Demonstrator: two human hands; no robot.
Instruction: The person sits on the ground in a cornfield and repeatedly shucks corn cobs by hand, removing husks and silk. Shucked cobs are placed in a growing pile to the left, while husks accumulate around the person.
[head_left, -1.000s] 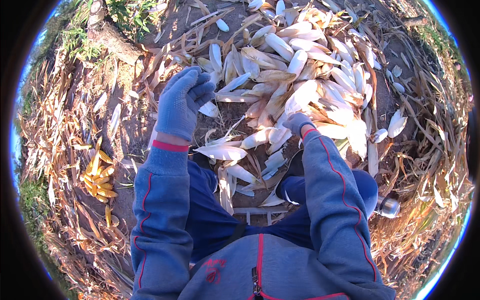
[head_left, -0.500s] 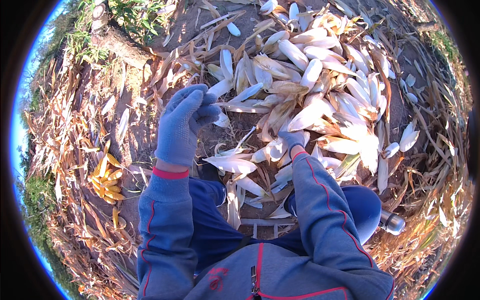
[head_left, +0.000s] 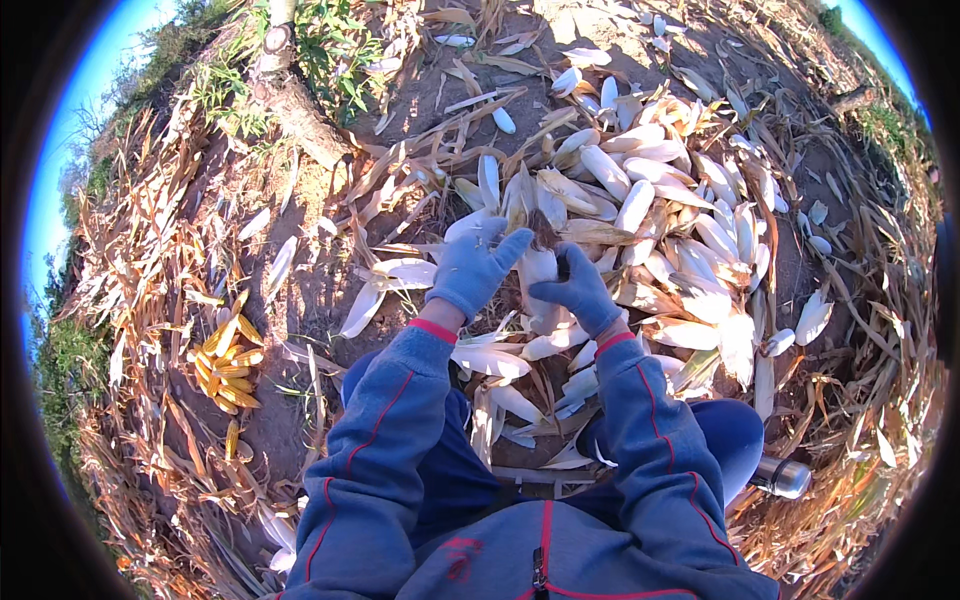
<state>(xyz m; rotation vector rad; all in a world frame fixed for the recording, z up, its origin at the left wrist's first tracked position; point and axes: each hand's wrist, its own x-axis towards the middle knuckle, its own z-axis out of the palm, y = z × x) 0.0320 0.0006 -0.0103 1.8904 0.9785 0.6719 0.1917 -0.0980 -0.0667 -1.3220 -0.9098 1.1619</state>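
Both my hands wear grey-blue work gloves and are close together in front of me, over the near edge of a heap of corn. Between them, a pale ear of corn in its husk (head_left: 538, 272) stands with its darker, dry tip pointing away from me. My right hand (head_left: 582, 292) is closed on its right side, thumb toward me. My left hand (head_left: 474, 268) is at its upper left, fingers apart, the thumb reaching to the husk near the tip. Whether that thumb presses on the husk is hard to tell. Beyond lies the heap of husked-over ears (head_left: 640, 205).
At left, a small pile of bare yellow cobs (head_left: 228, 370) lies on the soil. Loose dry husks (head_left: 375, 290) and stalks are scattered around. A tree trunk (head_left: 300, 115) stands at the far left. A metal flask (head_left: 782, 477) lies beside my right knee.
My left hand has come down and right, from empty air to the ear of corn. My right hand has lifted from the heap with the ear. Peeled husks now lie left of the heap.
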